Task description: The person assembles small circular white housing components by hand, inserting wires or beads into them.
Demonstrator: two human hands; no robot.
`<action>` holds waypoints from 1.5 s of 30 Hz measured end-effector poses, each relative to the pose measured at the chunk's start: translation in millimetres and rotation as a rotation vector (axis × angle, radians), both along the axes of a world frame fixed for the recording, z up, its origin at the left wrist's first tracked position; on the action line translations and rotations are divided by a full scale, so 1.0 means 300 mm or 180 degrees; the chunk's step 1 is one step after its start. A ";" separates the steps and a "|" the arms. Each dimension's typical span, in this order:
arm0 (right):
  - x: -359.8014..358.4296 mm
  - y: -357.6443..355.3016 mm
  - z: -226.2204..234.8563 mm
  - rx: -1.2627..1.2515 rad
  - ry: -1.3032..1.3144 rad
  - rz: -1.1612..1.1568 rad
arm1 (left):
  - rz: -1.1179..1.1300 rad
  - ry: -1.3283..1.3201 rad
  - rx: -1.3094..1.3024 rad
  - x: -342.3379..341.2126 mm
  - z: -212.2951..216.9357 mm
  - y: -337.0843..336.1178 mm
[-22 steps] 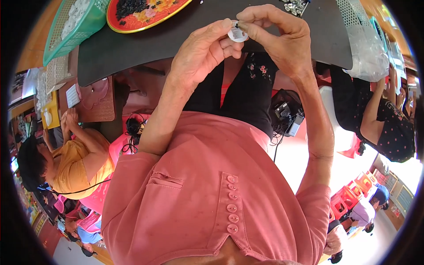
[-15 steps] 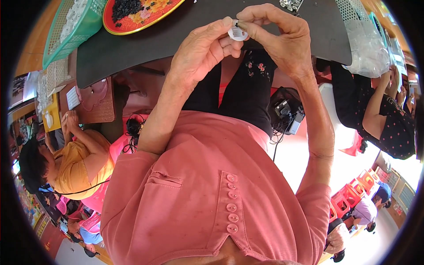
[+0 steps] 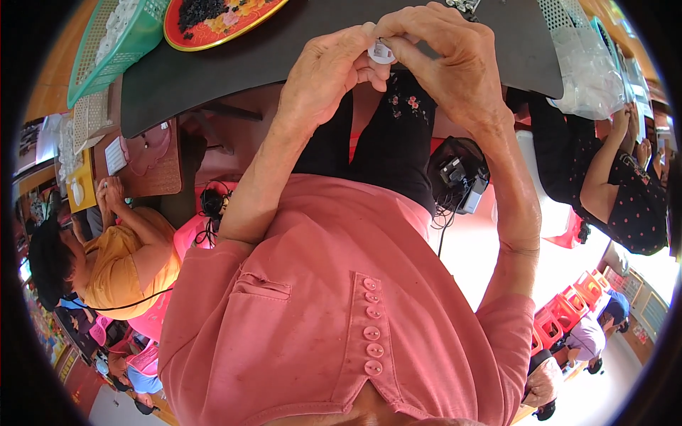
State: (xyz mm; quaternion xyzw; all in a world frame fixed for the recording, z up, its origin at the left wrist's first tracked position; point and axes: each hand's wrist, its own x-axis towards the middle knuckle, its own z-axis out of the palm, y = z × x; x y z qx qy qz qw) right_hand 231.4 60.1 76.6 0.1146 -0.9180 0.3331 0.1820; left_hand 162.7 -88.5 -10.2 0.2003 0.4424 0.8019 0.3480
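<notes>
Just past the near edge of the dark table, both my hands meet at a small, round, translucent white plastic piece. Its lower side hangs as a pale curved rim between them. My left hand grips it from the left, thumb on top and fingers curled beneath. From the right, my right hand pinches at the top of the piece with thumb and index finger. Whatever lies between those right fingertips is mostly hidden. A red and gold floral plate on the table carries a heap of small black parts.
A green basket of white pieces stands left of the plate. Small metallic parts lie at the far edge. Clear plastic bags hang over the table's right end. Co-workers sit at left and right.
My right hand has turned slightly, its fingertips closer over the top of the white plastic piece. A dark speck seen there earlier is now mostly covered. The whole view has shifted a little.
</notes>
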 end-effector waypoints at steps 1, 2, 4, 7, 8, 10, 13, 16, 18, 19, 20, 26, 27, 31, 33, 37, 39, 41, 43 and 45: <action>0.003 -0.001 -0.001 -0.0003 -0.0001 -0.0001 | -0.0001 -0.0001 -0.0003 0.000 -0.002 0.002; 0.004 -0.004 -0.005 -0.0059 0.0055 -0.0021 | 0.0005 -0.0001 -0.0053 -0.003 -0.006 0.003; 0.009 -0.005 -0.012 -0.0113 0.0112 -0.0054 | -0.0002 0.0000 -0.0100 -0.006 -0.004 0.009; 0.014 -0.002 -0.033 -0.0335 0.0268 -0.0105 | -0.0111 -0.0056 -0.0083 -0.005 0.002 0.017; 0.011 0.002 -0.039 -0.0374 0.0273 -0.0098 | -0.0078 -0.0078 -0.0099 -0.004 0.001 0.017; -0.022 0.022 -0.092 -0.0418 0.0282 -0.0114 | -0.0068 -0.0097 -0.0122 0.000 0.001 0.025; -0.102 0.052 -0.206 -0.1087 0.2351 0.1103 | 0.0025 -0.0017 -0.0121 0.001 0.005 0.031; -0.067 0.033 -0.180 -0.2531 0.1312 0.1809 | -0.0060 -0.0063 -0.0182 -0.007 0.000 0.021; 0.010 0.003 -0.080 -0.2447 -0.0744 -0.0017 | -0.0059 -0.0177 -0.0179 -0.006 -0.003 0.019; 0.012 0.003 -0.082 -0.2448 -0.0745 -0.0022 | -0.0064 -0.0179 -0.0180 -0.004 -0.003 0.020; 0.014 0.003 -0.087 -0.2248 -0.0550 -0.0087 | -0.0057 -0.0109 -0.0156 -0.004 -0.001 0.022; 0.015 -0.002 -0.058 -0.0772 0.0343 -0.0130 | 0.0047 0.0121 -0.0205 0.007 0.005 0.023; 0.014 -0.001 -0.054 -0.0618 0.0398 -0.0056 | 0.0112 0.0218 -0.0233 0.009 0.004 0.023; 0.015 0.008 -0.045 -0.0352 0.0370 0.0008 | 0.0137 0.0243 -0.0326 0.009 0.000 0.031; 0.012 0.019 -0.049 -0.0242 0.0167 0.0073 | 0.0080 0.0345 -0.0483 0.009 -0.003 0.028; 0.019 0.020 -0.031 -0.0733 -0.0330 -0.0145 | -0.0093 0.0164 -0.0365 0.009 0.003 0.026; 0.023 0.020 -0.040 -0.0604 -0.0173 -0.0212 | -0.0091 0.0089 -0.0297 0.013 0.005 0.027; 0.025 0.026 -0.047 -0.0633 -0.0162 -0.0204 | -0.0173 0.0091 -0.0355 0.014 0.005 0.021; 0.022 0.025 -0.057 -0.0670 -0.0151 -0.0188 | -0.0249 0.0094 -0.0422 0.013 -0.001 0.016; 0.018 0.022 -0.076 -0.0533 0.0107 -0.0175 | -0.0095 0.0096 -0.0324 0.012 -0.018 0.019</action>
